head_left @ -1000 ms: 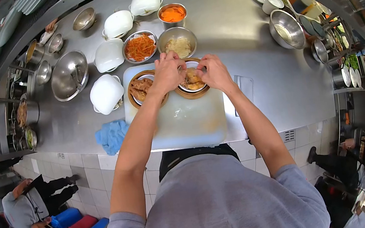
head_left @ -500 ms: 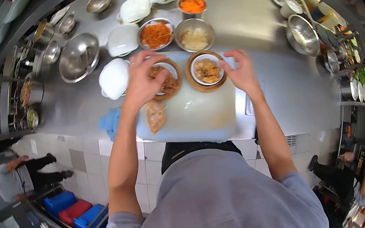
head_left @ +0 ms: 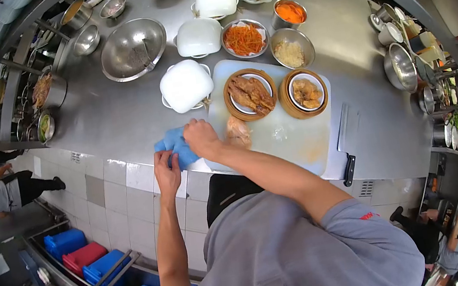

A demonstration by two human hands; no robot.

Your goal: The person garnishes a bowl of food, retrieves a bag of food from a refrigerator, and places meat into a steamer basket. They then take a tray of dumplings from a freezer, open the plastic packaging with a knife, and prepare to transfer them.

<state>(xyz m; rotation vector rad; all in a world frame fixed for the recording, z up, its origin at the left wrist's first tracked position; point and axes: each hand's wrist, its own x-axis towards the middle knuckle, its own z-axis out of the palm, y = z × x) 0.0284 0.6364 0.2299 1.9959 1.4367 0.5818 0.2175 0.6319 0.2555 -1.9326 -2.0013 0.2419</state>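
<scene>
At the front edge of the metal table lies a crumpled blue cloth (head_left: pixel 180 153). My left hand (head_left: pixel 167 174) pinches its near side, and my right hand (head_left: pixel 202 138) is closed on its right side. Just right of that hand, a clear bag of pale food (head_left: pixel 238 133) rests on the white cutting board (head_left: pixel 295 148). Behind it on the board, one bamboo steamer (head_left: pixel 230 102) holds a white bowl of brown pieces that look like chicken feet (head_left: pixel 252 93). A second bamboo steamer (head_left: pixel 303 113) to its right holds golden-brown pieces (head_left: pixel 307 93).
Behind the board stand a bowl of shredded carrot (head_left: pixel 244 40), a pot of orange slices (head_left: pixel 290 12) and a bowl of pale minced food (head_left: pixel 290 54). Several white lidded pots (head_left: pixel 186 85) and a large metal bowl (head_left: pixel 132 48) are leftward. A cleaver (head_left: pixel 347 143) lies right.
Both hands have left the steamers and moved left and nearer to me, onto the blue cloth. The camera view has shifted, and the cleaver now shows in full.
</scene>
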